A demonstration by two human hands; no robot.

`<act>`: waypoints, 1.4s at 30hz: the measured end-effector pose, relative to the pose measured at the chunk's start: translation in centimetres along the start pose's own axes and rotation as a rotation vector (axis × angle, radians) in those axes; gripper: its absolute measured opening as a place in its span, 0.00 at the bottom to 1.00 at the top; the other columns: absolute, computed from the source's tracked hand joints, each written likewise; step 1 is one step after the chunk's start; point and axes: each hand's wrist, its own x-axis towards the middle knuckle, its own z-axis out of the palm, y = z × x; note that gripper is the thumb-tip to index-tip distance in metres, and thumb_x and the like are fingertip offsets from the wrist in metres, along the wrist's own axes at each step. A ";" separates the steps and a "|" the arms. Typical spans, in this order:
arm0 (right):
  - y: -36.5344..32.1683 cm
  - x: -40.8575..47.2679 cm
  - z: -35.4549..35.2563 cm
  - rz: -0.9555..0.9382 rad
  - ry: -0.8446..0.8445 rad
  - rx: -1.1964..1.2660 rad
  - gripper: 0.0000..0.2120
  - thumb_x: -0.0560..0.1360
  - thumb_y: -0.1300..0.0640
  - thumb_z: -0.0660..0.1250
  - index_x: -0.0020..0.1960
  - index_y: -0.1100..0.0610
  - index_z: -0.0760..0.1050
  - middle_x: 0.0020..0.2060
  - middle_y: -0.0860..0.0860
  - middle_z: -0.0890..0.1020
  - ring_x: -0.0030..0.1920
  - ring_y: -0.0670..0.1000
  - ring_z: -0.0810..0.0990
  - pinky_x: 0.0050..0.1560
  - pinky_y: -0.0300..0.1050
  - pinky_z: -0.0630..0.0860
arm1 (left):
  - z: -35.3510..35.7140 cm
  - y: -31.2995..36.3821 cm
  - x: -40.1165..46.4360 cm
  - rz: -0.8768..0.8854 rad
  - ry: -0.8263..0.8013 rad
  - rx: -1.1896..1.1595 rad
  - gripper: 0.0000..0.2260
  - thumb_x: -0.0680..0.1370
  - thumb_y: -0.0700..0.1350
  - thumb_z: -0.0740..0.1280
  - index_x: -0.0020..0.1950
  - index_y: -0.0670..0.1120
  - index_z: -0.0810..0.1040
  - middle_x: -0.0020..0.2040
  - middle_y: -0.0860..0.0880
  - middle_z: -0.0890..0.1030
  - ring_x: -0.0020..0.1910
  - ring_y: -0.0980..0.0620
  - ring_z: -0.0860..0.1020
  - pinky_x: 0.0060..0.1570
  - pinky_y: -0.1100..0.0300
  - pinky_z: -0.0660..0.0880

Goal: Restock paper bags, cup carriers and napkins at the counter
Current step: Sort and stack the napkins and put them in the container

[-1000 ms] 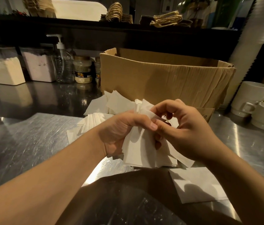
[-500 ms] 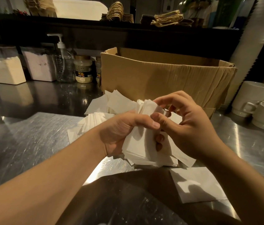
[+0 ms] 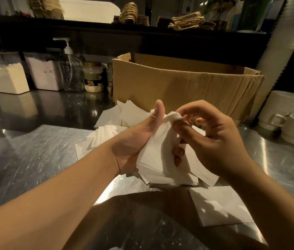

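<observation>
Fingers of the left hand (image 3: 133, 147) curl under a stack of napkins (image 3: 159, 159) above the steel counter (image 3: 34, 150), thumb raised; those of the right hand (image 3: 213, 139) pinch the top napkin's (image 3: 174, 117) corner. Behind stands a cardboard box (image 3: 178, 87), with loose napkins (image 3: 110, 127) at its foot. To square the stack well, I'd peel one sheet gently, keeping the edges aligned.

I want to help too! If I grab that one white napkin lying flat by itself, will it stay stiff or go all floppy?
Probably floppy: the napkin lies thin and flat on the counter, and the napkins the left hand holds bend where the right hand pinches a corner. It looks light, so it may slide.
</observation>
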 end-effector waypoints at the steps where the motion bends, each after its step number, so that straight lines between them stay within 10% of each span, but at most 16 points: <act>1: 0.0 0.0 0.0 0.001 0.009 0.026 0.08 0.73 0.43 0.67 0.50 0.43 0.78 0.49 0.41 0.81 0.56 0.47 0.79 0.54 0.34 0.78 | 0.0 0.2 0.0 0.010 0.033 -0.018 0.29 0.70 0.70 0.57 0.60 0.53 0.80 0.53 0.44 0.84 0.55 0.42 0.84 0.55 0.46 0.82; 4: 0.1 -0.1 -0.4 -0.010 -0.014 0.132 0.04 0.77 0.47 0.69 0.51 0.45 0.79 0.48 0.41 0.82 0.55 0.50 0.82 0.54 0.51 0.82 | 0.0 0.4 0.1 0.013 0.078 -0.057 0.26 0.72 0.67 0.60 0.50 0.51 0.88 0.47 0.46 0.85 0.48 0.46 0.85 0.51 0.50 0.83; 8: -0.9 0.2 -1.6 0.098 -0.171 0.511 0.03 0.74 0.53 0.72 0.45 0.46 0.83 0.42 0.46 0.84 0.46 0.46 0.83 0.45 0.40 0.80 | 0.2 0.3 0.1 -0.033 0.028 -0.139 0.22 0.73 0.63 0.64 0.48 0.48 0.88 0.47 0.46 0.85 0.45 0.47 0.85 0.47 0.54 0.82; 16: -0.8 -0.1 -0.2 0.243 -0.159 0.229 0.11 0.69 0.49 0.69 0.51 0.46 0.78 0.45 0.35 0.81 0.50 0.37 0.80 0.36 0.39 0.82 | 0.5 -0.4 0.6 -0.009 0.018 -0.099 0.26 0.73 0.70 0.56 0.53 0.58 0.87 0.52 0.45 0.85 0.52 0.42 0.84 0.54 0.43 0.82; 22: 0.5 -0.2 0.0 0.123 -0.087 -0.017 0.12 0.77 0.49 0.68 0.59 0.39 0.73 0.57 0.42 0.76 0.56 0.38 0.74 0.50 0.29 0.74 | 0.2 -0.8 0.2 0.009 -0.115 -0.138 0.23 0.71 0.61 0.74 0.62 0.52 0.83 0.56 0.42 0.83 0.55 0.41 0.83 0.56 0.42 0.80; 29: -0.4 -0.7 -0.4 -0.017 -0.472 -0.299 0.60 0.61 0.32 0.79 0.76 0.27 0.39 0.70 0.31 0.57 0.68 0.35 0.53 0.73 0.56 0.62 | 1.8 -0.5 -0.2 -0.001 -0.007 -0.194 0.13 0.67 0.45 0.63 0.49 0.47 0.79 0.36 0.45 0.80 0.34 0.48 0.81 0.35 0.59 0.80; 33: -0.8 -0.7 -0.1 0.024 -0.469 -0.356 0.61 0.62 0.36 0.80 0.75 0.26 0.35 0.73 0.32 0.56 0.62 0.31 0.52 0.76 0.66 0.59 | 2.4 -0.7 -0.4 0.004 0.012 -0.180 0.13 0.67 0.44 0.63 0.51 0.48 0.78 0.35 0.45 0.79 0.34 0.48 0.81 0.34 0.58 0.79; 42: 0.4 -0.5 -0.4 0.013 -0.355 -0.056 0.52 0.66 0.33 0.73 0.81 0.38 0.47 0.76 0.42 0.61 0.75 0.43 0.62 0.69 0.50 0.72 | 2.0 -0.6 0.0 -0.073 -0.066 -0.228 0.18 0.74 0.44 0.62 0.64 0.44 0.72 0.51 0.40 0.77 0.51 0.42 0.77 0.52 0.50 0.77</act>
